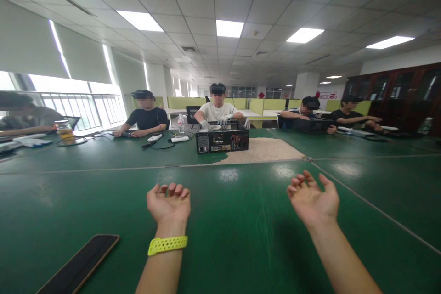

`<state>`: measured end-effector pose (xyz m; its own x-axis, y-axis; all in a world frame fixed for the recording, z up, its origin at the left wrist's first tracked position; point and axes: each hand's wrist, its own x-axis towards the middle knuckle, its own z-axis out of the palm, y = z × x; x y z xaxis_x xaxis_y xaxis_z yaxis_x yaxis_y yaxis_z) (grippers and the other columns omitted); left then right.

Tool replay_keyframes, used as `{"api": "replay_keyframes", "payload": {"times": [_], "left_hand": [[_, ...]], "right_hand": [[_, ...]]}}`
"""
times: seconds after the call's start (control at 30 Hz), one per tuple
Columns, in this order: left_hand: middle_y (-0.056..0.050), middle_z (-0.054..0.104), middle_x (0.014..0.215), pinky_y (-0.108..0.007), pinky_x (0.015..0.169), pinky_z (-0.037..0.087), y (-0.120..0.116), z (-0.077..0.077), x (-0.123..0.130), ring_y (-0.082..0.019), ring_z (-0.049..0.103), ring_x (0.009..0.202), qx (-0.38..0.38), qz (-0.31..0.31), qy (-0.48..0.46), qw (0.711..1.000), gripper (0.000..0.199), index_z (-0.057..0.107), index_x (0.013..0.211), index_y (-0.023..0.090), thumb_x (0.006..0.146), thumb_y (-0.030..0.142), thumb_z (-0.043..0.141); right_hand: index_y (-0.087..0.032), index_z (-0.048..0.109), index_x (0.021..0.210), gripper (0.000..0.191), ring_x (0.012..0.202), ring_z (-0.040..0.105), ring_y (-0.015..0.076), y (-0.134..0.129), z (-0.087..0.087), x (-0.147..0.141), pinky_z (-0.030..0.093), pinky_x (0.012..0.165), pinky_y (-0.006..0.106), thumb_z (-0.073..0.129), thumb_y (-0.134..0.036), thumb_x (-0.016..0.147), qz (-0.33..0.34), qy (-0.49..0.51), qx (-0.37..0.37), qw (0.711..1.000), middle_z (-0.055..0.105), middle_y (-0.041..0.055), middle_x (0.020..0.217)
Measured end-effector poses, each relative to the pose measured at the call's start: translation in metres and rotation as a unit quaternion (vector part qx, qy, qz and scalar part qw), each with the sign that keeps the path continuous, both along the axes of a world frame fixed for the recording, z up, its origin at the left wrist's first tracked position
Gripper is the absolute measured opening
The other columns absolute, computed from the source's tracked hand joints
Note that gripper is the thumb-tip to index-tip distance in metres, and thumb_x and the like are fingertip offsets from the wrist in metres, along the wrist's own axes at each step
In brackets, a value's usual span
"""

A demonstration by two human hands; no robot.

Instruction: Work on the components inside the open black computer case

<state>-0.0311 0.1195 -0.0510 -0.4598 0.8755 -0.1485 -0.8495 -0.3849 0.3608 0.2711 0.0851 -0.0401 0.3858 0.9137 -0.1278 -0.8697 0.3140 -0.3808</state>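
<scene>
Loosely curled, upturned: left hand [169, 206], right hand [315, 202].

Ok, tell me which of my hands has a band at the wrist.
Your left hand: a yellow-green band is around its wrist; your right hand has none.

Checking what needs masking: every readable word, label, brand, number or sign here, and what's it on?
None legible.
Red-and-white wall sign: marks show, too small and blurred.
Black metal computer case: any markings too small to read.
Black rectangular phone: dark screen, no text visible.
Lime-yellow perforated wristband: no lettering visible.
</scene>
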Motion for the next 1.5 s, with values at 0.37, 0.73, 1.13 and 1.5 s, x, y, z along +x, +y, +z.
{"api": "replay_keyframes", "payload": {"times": [0.37,0.73,1.13,1.5], "left_hand": [[0.006,0.033,0.060,-0.022,0.042,0.023,-0.002,0.005,0.003,-0.008,0.031,0.045,-0.020,0.029,0.013,0.999,0.014,0.037,0.068,0.019,0.070,0.023,0.050],[0.005,0.049,0.065,-0.021,0.046,0.034,-0.001,0.003,0.031,-0.009,0.046,0.054,-0.003,-0.020,0.202,0.979,0.018,0.054,0.077,0.018,0.065,0.025,0.065],[0.000,0.052,0.062,-0.021,0.055,0.037,-0.047,0.006,0.119,-0.011,0.047,0.060,0.128,-0.282,0.461,0.832,0.028,0.059,0.069,0.014,0.077,0.041,0.059],[0.000,0.046,0.044,-0.023,0.041,0.025,-0.038,0.001,0.098,-0.008,0.040,0.041,0.124,-0.448,0.534,0.706,0.040,0.054,0.049,0.014,0.071,0.047,0.063]], "right_hand": [[-0.017,0.054,0.090,0.026,0.079,0.055,0.0161,-0.001,0.003,0.008,0.046,0.060,0.030,0.045,-0.038,0.078,-0.061,-0.016,-0.035,0.997,0.053,0.0032,0.090],[-0.018,0.057,0.081,0.013,0.069,0.056,0.0126,0.000,-0.001,-0.015,0.044,0.057,0.024,0.058,-0.027,0.072,0.058,-0.169,0.006,0.984,0.057,-0.0014,0.077],[-0.015,0.057,0.068,0.019,0.060,0.041,0.0088,-0.037,-0.010,-0.077,0.031,0.056,0.022,0.069,-0.031,0.069,0.303,-0.524,0.258,0.753,0.047,-0.0035,0.063],[-0.034,0.051,0.126,0.060,0.097,0.049,0.0190,-0.047,-0.014,-0.076,0.042,0.082,0.031,0.072,-0.039,0.070,0.401,-0.649,0.302,0.572,0.052,0.0024,0.114]]}}
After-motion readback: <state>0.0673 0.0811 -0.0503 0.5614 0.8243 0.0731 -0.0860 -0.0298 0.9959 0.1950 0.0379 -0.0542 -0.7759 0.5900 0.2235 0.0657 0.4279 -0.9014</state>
